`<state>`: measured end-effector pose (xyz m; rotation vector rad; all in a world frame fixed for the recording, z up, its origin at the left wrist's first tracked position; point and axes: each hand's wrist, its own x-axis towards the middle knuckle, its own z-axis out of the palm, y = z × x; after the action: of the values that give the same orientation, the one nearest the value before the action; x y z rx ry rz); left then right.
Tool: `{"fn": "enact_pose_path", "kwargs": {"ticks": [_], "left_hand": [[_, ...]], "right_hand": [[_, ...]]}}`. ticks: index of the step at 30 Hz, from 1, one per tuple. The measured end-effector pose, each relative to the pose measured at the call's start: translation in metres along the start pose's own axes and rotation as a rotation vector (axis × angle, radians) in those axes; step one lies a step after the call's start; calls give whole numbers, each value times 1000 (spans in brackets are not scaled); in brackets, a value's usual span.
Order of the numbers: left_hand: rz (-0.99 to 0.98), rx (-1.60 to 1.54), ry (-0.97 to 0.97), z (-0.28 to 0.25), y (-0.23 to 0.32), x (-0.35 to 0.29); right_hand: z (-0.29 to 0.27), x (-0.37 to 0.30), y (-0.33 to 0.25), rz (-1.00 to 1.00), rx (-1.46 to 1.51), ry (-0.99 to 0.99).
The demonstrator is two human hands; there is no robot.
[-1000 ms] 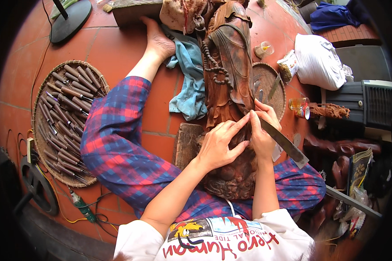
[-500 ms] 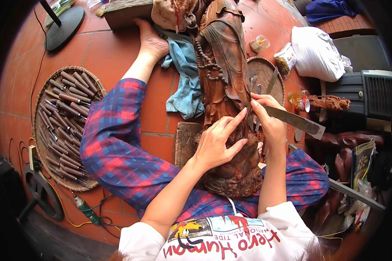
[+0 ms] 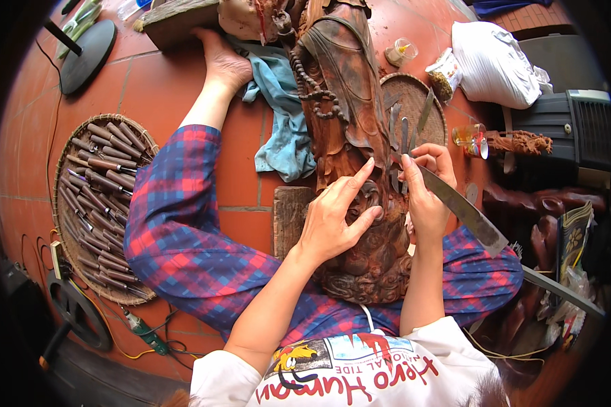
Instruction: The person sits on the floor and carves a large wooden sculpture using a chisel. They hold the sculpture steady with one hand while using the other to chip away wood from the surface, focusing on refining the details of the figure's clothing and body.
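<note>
Blade [image 3: 471, 218] swung kneeward — right hand [image 3: 424, 193] pinching it, left hand [image 3: 332, 220] spread over carving [image 3: 356, 115]. Scraping, probably; next calls for steadiness.

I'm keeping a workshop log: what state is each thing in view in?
Carved wooden statue: lying lengthwise
Left hand: open, fingers spread over the statue
Right hand: closed on the metal blade
Metal blade: held, broad end free
Wicker basket: loaded with wooden-handled tools
Wooden-handled tools: piled
Teal cloth: crumpled
Green power tool: lying down; on or off unclear
White sack: bulging
</note>
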<state>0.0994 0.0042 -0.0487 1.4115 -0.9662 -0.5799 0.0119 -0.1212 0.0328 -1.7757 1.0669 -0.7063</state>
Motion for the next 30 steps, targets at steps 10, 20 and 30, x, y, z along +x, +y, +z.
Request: {"fn": "enact_pose_path", "kwargs": {"ticks": [10,20,30], "left_hand": [[-4,18,-20,0,-3,1],[-233,-69,12,1,-3,3],[-118,43,82,3,-11,-2]], "right_hand": [[-7,0,7,-76,63,-72],[-166,105,150,537,-232,40],[-150,113,275,585,-1097,125]]}}
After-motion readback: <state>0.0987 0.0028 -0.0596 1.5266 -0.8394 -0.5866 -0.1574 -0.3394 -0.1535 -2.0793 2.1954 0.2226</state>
